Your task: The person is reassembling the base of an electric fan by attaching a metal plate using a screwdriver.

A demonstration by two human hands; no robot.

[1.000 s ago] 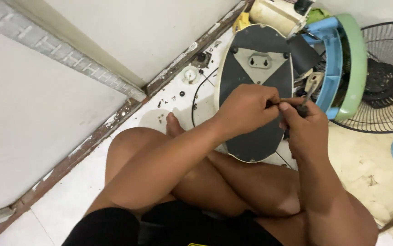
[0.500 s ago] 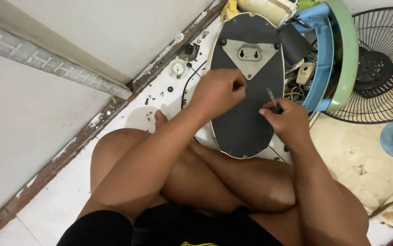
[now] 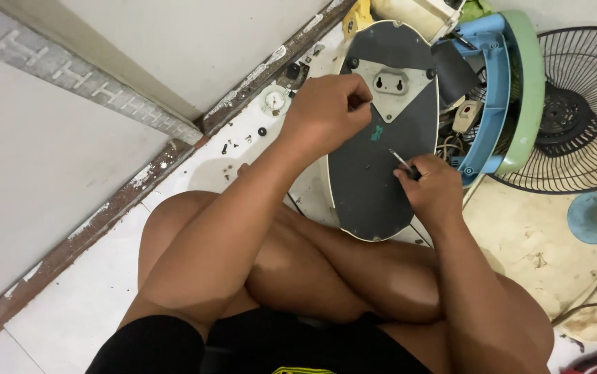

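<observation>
I sit cross-legged on the floor with a dark grey oval fan base plate (image 3: 381, 187) standing against my knees. Near its top is a light grey bracket (image 3: 392, 90) with two keyhole slots. My left hand (image 3: 330, 114) rests with curled fingers on the plate's left side, pinching something too small to make out. My right hand (image 3: 433, 187) holds a thin screwdriver (image 3: 401, 161), its tip against the plate's middle.
Small screws and parts (image 3: 243, 142) and a round white dial (image 3: 275, 101) lie on the tile by the wall's edge. A blue and green fan housing (image 3: 510, 90), a wire fan guard (image 3: 579, 111) and a blue stand base (image 3: 593, 218) stand to the right.
My hands have drawn apart: the left has gone up and left along the plate, the right has dropped lower with the screwdriver. The view has shifted closer to the plate.
</observation>
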